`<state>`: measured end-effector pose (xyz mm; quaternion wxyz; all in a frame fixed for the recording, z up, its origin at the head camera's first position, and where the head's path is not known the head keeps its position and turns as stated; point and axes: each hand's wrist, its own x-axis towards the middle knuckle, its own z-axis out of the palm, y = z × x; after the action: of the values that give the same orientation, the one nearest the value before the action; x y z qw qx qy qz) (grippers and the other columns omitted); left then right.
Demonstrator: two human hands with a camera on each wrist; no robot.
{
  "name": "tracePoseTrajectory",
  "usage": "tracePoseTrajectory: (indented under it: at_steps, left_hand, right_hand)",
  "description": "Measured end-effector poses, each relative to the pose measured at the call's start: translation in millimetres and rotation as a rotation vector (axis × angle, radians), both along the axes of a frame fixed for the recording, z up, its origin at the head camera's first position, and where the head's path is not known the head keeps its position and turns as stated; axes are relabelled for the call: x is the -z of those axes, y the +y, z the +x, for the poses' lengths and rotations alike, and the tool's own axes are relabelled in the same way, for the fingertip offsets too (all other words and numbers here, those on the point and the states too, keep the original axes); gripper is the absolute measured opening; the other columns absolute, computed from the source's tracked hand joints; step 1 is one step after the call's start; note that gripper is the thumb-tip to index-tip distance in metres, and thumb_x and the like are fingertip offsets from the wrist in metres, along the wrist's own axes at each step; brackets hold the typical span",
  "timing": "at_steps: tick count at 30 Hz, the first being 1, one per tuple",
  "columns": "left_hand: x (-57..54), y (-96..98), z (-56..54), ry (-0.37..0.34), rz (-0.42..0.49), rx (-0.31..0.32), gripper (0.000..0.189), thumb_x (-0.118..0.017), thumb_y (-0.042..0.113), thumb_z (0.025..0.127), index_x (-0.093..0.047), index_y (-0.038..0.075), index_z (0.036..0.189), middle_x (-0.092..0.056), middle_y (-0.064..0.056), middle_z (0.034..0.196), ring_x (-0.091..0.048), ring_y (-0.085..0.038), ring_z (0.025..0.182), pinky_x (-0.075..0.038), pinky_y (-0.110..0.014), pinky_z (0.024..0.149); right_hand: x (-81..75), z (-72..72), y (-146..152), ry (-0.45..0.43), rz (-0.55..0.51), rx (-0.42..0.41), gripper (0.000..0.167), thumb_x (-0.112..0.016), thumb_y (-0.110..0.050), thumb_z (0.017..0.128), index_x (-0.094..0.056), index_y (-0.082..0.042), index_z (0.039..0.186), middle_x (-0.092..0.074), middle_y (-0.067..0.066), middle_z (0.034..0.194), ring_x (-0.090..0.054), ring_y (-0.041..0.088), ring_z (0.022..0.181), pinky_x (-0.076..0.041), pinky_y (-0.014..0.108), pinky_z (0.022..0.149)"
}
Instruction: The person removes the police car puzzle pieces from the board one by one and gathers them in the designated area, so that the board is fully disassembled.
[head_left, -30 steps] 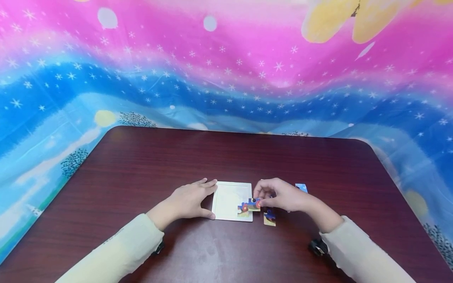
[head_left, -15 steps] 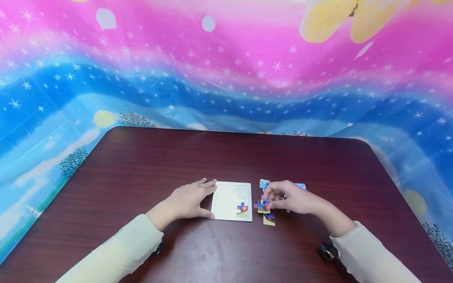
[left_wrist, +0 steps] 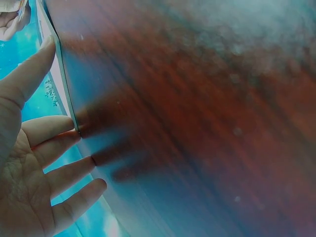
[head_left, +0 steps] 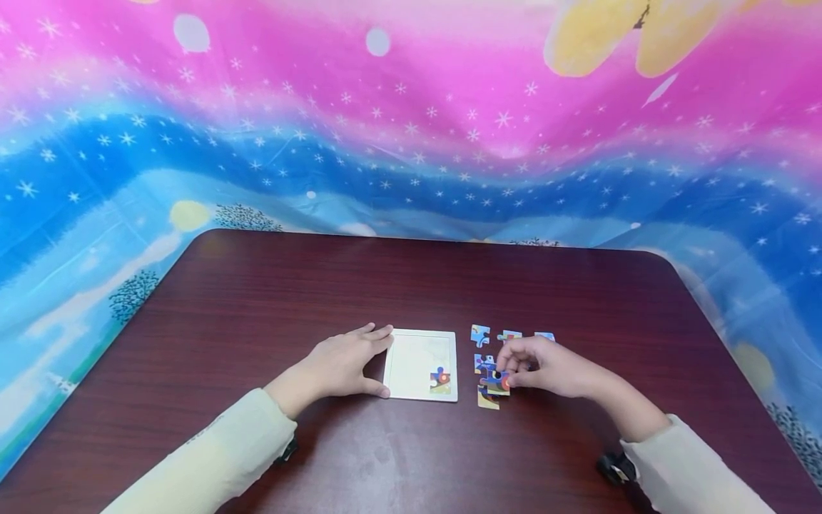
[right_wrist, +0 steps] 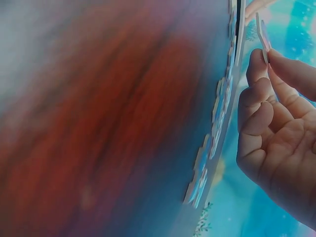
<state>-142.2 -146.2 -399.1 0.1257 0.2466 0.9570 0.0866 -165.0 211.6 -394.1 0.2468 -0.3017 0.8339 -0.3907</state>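
Note:
My right hand (head_left: 546,365) pinches a jigsaw piece (head_left: 497,383) between thumb and fingertips; the right wrist view shows this thin piece (right_wrist: 263,39) edge-on, clear of the table. In the head view it overlaps other pieces lying there. With fingers spread, my left hand (head_left: 343,363) rests at the left edge of a white puzzle tray (head_left: 411,360). Thumb and fingertips touch the tray's side in the left wrist view, where the hand (left_wrist: 34,163) shows its palm. One placed jigsaw piece (head_left: 440,381) lies in the tray's near right corner.
Loose pieces lie right of the tray: a blue one (head_left: 479,335), another (head_left: 511,335) beside it, one (head_left: 544,336) farther right, and a yellowish one (head_left: 488,398) nearest me. My right hand hides part of this group. A printed cloth (head_left: 411,143) hangs behind the dark table (head_left: 308,285).
My right hand has moved right with the pinched piece, away from the tray and over the loose pieces, uncovering some of them. The left hand has stayed at the tray.

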Motion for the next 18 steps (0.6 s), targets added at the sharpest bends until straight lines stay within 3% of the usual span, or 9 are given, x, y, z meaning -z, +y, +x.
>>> tracePoseTrajectory:
  at_steps: [18]
  left_hand:
    - [-1.3,1.1,0.0,0.0,-0.013,0.0,0.087,-0.079,0.055,0.078,-0.048,0.015,0.148,-0.039,0.0,0.159,-0.037,-0.028,0.148,-0.043,-0.05,0.109]
  right_hand:
    - [-2.1,9.7,28,-0.014,0.047,0.022,0.013,-0.07,-0.017,0.092,-0.065,-0.01,0.101,-0.067,-0.001,0.084,-0.059,0.01,0.078,-0.049,0.026,0.071]
